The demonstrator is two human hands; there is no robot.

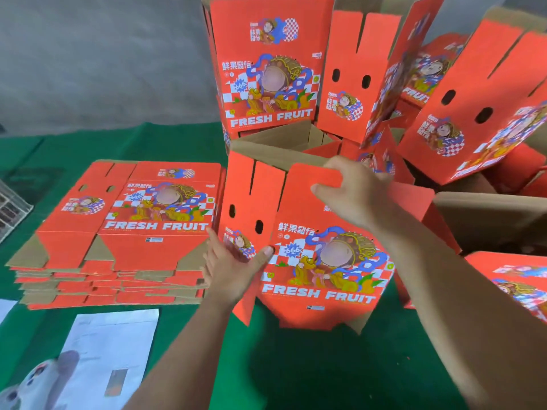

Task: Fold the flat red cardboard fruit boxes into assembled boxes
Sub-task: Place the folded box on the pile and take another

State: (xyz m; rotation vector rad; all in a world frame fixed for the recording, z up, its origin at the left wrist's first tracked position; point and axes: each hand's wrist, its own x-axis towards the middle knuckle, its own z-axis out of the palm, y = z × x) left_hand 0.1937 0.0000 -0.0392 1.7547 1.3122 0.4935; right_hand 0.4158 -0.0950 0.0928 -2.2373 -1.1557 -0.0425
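1. Holding a half-opened red fruit box [322, 261] above the green tabletop [266, 365] in the head view, I have it tilted, its "FRESH FRUIT" front panel facing me and its bottom flaps hanging loose.
2. My left hand [233, 267] grips the box's near left corner, the thumb pressed on the front panel and the fingers wrapped round the side panel with the two oval holes.
3. My right hand [355, 193] pinches the top flap [313, 176] of the front panel, thumb under its edge and fingers curled over it.
4. To my left a stack of flat red boxes [124, 232] lies on the tabletop, printed side up, just beside the box I hold.
5. Behind it stand opened boxes: one upright [266, 69] with its front panel toward me, others [461, 113] leaning to the right at various angles.
6. White printed sheets of paper [103, 356] lie on the tabletop at the near left; what is printed on them is too blurred to tell.
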